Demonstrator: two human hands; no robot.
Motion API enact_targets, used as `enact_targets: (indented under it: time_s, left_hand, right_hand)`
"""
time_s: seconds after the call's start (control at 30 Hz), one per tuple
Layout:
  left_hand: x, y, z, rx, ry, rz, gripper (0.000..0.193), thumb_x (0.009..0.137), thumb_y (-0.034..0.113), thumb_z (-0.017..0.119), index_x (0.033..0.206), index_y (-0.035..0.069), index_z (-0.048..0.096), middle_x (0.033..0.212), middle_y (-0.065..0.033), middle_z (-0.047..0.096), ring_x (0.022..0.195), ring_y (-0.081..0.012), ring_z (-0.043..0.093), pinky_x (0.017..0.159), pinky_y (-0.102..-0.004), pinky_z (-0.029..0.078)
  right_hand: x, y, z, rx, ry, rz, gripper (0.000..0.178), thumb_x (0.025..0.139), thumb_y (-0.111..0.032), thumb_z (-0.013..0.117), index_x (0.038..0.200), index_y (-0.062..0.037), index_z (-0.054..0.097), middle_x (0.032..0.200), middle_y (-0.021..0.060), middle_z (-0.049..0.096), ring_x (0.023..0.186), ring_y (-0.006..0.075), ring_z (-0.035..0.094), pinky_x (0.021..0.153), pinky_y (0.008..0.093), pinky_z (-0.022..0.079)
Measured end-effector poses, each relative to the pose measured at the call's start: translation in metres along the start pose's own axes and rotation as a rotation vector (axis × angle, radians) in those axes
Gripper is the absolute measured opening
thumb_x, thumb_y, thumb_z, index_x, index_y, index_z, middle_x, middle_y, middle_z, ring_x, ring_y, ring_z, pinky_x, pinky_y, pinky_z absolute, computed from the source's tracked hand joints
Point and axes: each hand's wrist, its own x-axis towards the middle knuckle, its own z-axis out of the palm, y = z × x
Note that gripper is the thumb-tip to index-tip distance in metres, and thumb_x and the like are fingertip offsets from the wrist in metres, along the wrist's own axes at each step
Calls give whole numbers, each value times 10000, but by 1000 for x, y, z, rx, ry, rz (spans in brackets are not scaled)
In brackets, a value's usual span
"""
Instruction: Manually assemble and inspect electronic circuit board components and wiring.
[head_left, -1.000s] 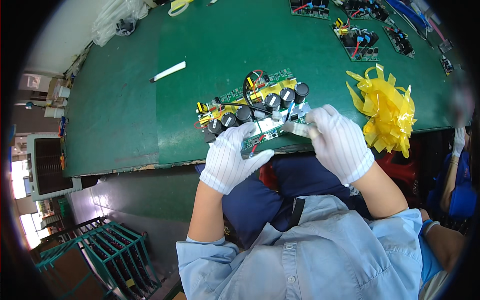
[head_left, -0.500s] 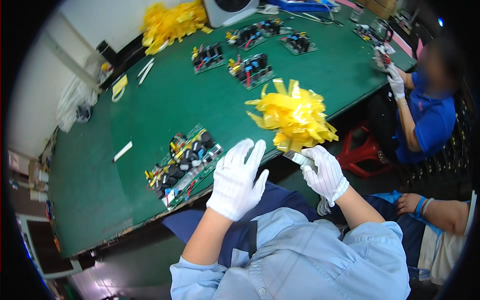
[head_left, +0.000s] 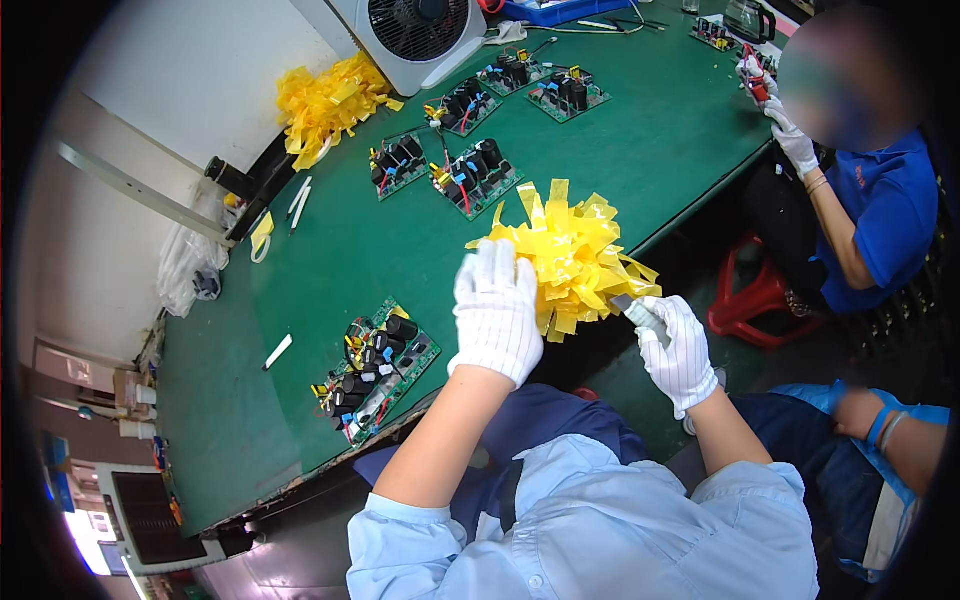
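Note:
My left hand point(head_left: 497, 315), in a white striped glove, reaches over the table with its fingers stretched out flat. Its fingertips overlap the left side of a bushy bundle of yellow film strips point(head_left: 575, 255) at the table's near edge; whether they pinch a strip is hidden. In my gloved right hand point(head_left: 680, 355) is a small flat-bladed tool point(head_left: 638, 312), its dark flat tip against the bundle's lower right strips and its pale grip between thumb and fingers. Left of my left hand lies a green circuit board point(head_left: 378, 372) crowded with black capacitors.
Several smaller circuit boards point(head_left: 475, 178) stand farther back on the green table point(head_left: 300, 260). A second yellow strip bundle point(head_left: 330, 100) and a fan point(head_left: 420, 30) are at the back. Another person in blue point(head_left: 880, 205) handles a board at the right, near a red stool point(head_left: 735, 310).
My left hand has moved up and forward from beside the near board to the yellow strips. The right hand has shifted slightly right with the tool. The whole view has turned somewhat.

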Motion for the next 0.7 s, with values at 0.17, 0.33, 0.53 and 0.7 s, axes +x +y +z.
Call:
enact_targets:
  time_s: [0.17,0.33,0.53,0.7]
  left_hand:
    - [-2,-8,-2,-169,11,-65,551,682,65,566,1230,104,525,1320,-240,420,1273,-404,346,1066,-471,256]
    - [-24,-29,10,-539,179,-49,608,676,-7,571,1260,155,529,1342,-250,387,1254,-420,356,1052,-451,299]
    - [-35,-26,-4,-712,181,-60,604,708,-10,569,1286,161,525,1357,-236,377,1272,-388,347,1059,-422,291]
    - [-42,-24,-14,-890,169,26,578,747,17,570,1314,82,480,1387,-192,379,1293,-366,338,1076,-419,269]
  right_hand:
    - [-1,5,4,130,26,-7,298,716,5,565,1014,11,563,907,164,567,776,316,577,704,353,486]
    - [-2,6,2,141,7,28,306,722,0,574,1027,21,561,910,159,557,778,313,576,710,346,486]
    - [3,-6,9,204,13,-45,313,718,-16,578,1029,14,571,908,167,563,777,309,581,722,352,484]
    - [7,-23,14,190,58,-41,288,751,-96,652,1023,-12,610,827,155,593,707,315,603,640,360,499]
